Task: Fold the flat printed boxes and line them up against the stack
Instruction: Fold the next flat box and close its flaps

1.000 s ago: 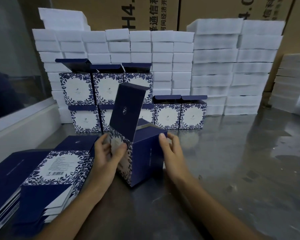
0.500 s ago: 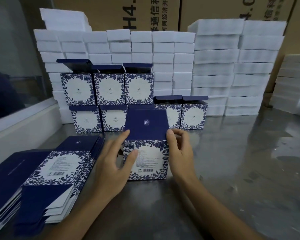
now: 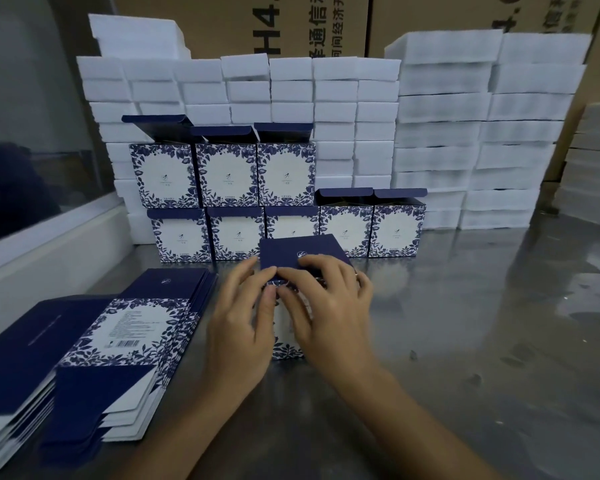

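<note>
A blue-and-white floral printed box (image 3: pixel 287 346) stands on the metal table (image 3: pixel 482 341) in front of me, its navy lid (image 3: pixel 284 251) lowered over the top. My left hand (image 3: pixel 241 323) rests against the box's front, its fingertips touching the lid's front edge. My right hand (image 3: pixel 326 306) lies over the lid, with fingers on top and thumb at the front edge, pinching it. Both hands hide most of the box. Behind it, folded boxes (image 3: pixel 347 230) stand in two rows against the white foam stack (image 3: pixel 333 98). Flat printed boxes (image 3: pixel 129 327) are piled at my left.
Taller white foam stacks (image 3: pixel 482 133) stand at the back right, with more foam (image 3: pixel 596 161) at the far right. Brown cartons (image 3: pixel 326 22) rise behind them. A pale ledge and glass partition (image 3: pixel 49 237) run along the left.
The box was turned upright with its barcode side toward me. Its raised lid has come down over the top, and both hands moved from the box's sides onto the lid's front edge.
</note>
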`<state>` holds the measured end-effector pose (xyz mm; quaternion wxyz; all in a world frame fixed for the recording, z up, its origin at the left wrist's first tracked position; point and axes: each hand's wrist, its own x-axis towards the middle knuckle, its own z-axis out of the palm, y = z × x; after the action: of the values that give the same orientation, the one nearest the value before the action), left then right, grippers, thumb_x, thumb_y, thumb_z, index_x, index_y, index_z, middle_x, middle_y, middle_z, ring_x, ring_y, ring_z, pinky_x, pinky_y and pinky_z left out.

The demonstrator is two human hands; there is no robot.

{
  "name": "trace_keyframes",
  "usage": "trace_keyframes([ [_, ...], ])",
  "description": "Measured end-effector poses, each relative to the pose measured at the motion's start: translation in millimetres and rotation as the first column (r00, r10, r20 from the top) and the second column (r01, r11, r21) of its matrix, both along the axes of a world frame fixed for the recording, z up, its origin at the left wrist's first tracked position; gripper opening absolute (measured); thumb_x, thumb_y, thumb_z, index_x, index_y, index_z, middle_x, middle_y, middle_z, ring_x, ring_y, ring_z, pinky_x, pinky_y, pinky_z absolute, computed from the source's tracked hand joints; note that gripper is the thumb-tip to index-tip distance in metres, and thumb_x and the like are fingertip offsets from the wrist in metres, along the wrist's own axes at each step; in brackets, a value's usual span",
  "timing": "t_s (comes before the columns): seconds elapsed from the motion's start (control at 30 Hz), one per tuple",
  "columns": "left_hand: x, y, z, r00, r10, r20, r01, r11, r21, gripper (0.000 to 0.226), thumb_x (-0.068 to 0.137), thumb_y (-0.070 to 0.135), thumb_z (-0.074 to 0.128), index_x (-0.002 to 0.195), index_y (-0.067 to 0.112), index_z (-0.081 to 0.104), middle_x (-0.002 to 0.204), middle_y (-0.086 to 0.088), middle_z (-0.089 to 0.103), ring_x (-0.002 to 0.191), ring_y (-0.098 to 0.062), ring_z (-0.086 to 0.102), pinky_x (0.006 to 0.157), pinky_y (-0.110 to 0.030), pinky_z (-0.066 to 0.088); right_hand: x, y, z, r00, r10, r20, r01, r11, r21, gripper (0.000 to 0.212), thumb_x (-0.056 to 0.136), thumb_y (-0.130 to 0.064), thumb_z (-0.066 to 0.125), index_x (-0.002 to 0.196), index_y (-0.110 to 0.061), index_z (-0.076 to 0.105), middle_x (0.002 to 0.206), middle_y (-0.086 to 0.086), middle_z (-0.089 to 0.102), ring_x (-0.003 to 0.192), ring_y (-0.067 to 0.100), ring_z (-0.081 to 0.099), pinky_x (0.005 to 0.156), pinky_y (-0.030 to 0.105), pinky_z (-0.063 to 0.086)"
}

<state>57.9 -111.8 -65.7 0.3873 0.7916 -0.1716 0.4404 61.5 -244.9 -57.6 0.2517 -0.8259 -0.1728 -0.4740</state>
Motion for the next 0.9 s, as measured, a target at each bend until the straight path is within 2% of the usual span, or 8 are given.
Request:
trace_keyframes([
  [0.07,2,1,0,1.0,-0.008,-0.021,0.008,1.0,-0.004,0.043,0.1,0.033,0.039,0.125,0.008,0.063,0.136,-0.005,0.054,0.124,-0.018,0.054,0.094,-0.04,0.053,0,7,3,1.0,0.001,-0.028,0.0,1.0,0.026,0.024,0.097,-0.037,0.053,0.109,-0.03,0.073,0.121,-0.004,0.063,0.117,0.021,0.058,0.095,0.055,0.041],
  [0.23,5,2,-2,1.0,0.014,-0.013,-0.014,1.0,0.001,0.039,0.1,0.031,0.041,0.119,0.007,0.065,0.13,-0.006,0.059,0.12,-0.019,0.057,0.093,-0.041,0.052,4,8,6,0.997,0.028,-0.071,-0.023,0.998,0.062,0.027,0.098,-0.039,0.049,0.098,-0.029,0.073,0.11,-0.007,0.063,0.108,0.02,0.058,0.088,0.053,0.042],
  [0.33,5,2,-1,0.999,0.033,-0.018,-0.033,0.999,0.02,0.038,0.099,0.03,0.042,0.116,0.007,0.066,0.127,-0.007,0.061,0.119,-0.02,0.057,0.093,-0.042,0.051,8,5,4,0.999,0.04,-0.004,-0.039,0.993,0.107,0.025,0.096,-0.04,0.054,0.094,-0.025,0.074,0.106,-0.004,0.064,0.102,0.02,0.059,0.082,0.05,0.046],
  [0.4,5,4,0,0.999,0.04,-0.02,-0.04,0.999,0.025,0.038,0.099,0.031,0.042,0.116,0.006,0.066,0.126,-0.006,0.061,0.118,-0.02,0.058,0.093,-0.041,0.051,12,-1,-3,0.997,0.06,0.04,-0.065,0.987,0.148,0.026,0.095,-0.039,0.061,0.099,-0.017,0.074,0.114,0.005,0.062,0.103,0.022,0.059,0.082,0.046,0.05],
  [0.53,3,3,1,0.998,0.057,-0.035,-0.056,0.998,0.021,0.039,0.099,0.033,0.042,0.115,0.007,0.065,0.129,-0.006,0.06,0.12,-0.017,0.055,0.098,-0.028,0.044,17,-15,-12,0.986,0.158,-0.045,-0.142,0.956,0.258,0.031,0.097,-0.037,0.059,0.111,-0.012,0.071,0.132,0.013,0.05,0.119,0.025,0.054,0.095,0.032,0.05],
  [0.7,2,1,-1,0.996,0.045,-0.078,-0.045,0.999,-0.004,0.031,0.096,0.028,0.051,0.118,0.009,0.063,0.137,-0.005,0.057,0.118,-0.017,0.06,0.09,-0.02,0.045,19,-18,-8,0.979,0.194,-0.062,-0.164,0.931,0.326,0.026,0.093,-0.034,0.063,0.105,-0.013,0.074,0.122,0.006,0.055,0.11,0.023,0.059,0.089,0.029,0.05],
  [0.8,1,3,-2,0.993,0.034,-0.111,-0.035,0.999,-0.012,0.033,0.095,0.034,0.051,0.121,0.014,0.06,0.141,-0.002,0.054,0.116,-0.014,0.061,0.089,-0.021,0.046,17,-18,-10,0.978,0.19,-0.082,-0.151,0.928,0.341,0.025,0.095,-0.033,0.064,0.112,-0.016,0.072,0.126,0.004,0.052,0.112,0.012,0.057,0.09,0.016,0.045],
  [0.9,2,7,-4,0.993,0.023,-0.115,-0.025,1.0,-0.014,0.034,0.095,0.037,0.051,0.121,0.016,0.059,0.143,0.0,0.052,0.114,-0.014,0.063,0.09,-0.025,0.047,16,-21,-15,0.967,0.223,-0.125,-0.16,0.908,0.387,0.024,0.098,-0.029,0.061,0.118,-0.017,0.064,0.129,-0.001,0.05,0.113,-0.009,0.048,0.089,0.002,0.036],
])
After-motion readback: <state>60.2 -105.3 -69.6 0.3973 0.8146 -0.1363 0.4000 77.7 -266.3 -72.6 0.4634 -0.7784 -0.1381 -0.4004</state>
